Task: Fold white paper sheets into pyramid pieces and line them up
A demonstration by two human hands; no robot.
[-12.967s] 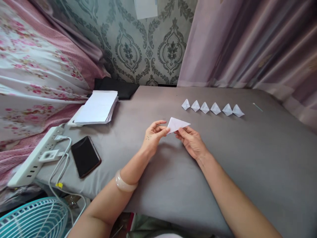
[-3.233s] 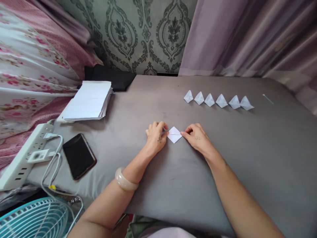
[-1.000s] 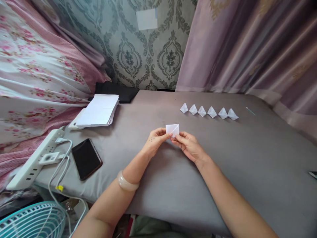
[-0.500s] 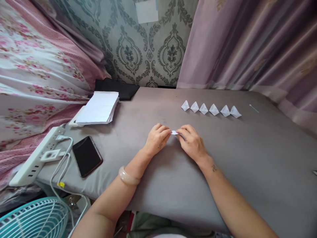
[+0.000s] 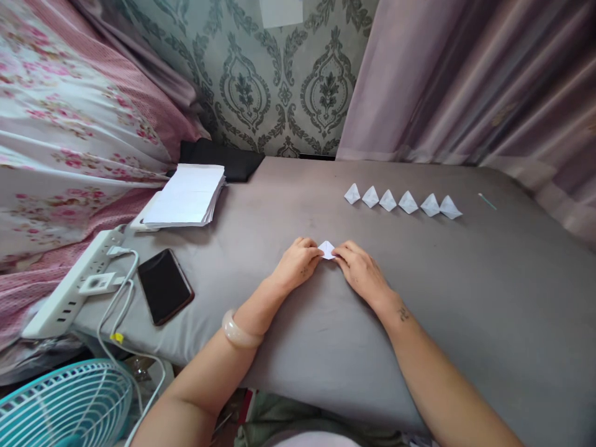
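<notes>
Between my two hands is a small folded white paper piece, its pointed top facing away from me. My left hand pinches its left corner between thumb and fingers. On the opposite corner, my right hand has the same kind of pinch. The fingertips partly cover the paper's sides. Beyond my right hand, several folded white paper boats stand in a row on the grey cloth of the table.
At the left lie a stack of white paper, a black phone and a white power strip with cables. A teal fan stands at the lower left. A thin green stick lies far right.
The folded paper shows a wider, pointed face now, where before only a narrow strip showed. Both hands stay on its corners. The view has tilted slightly downward.
</notes>
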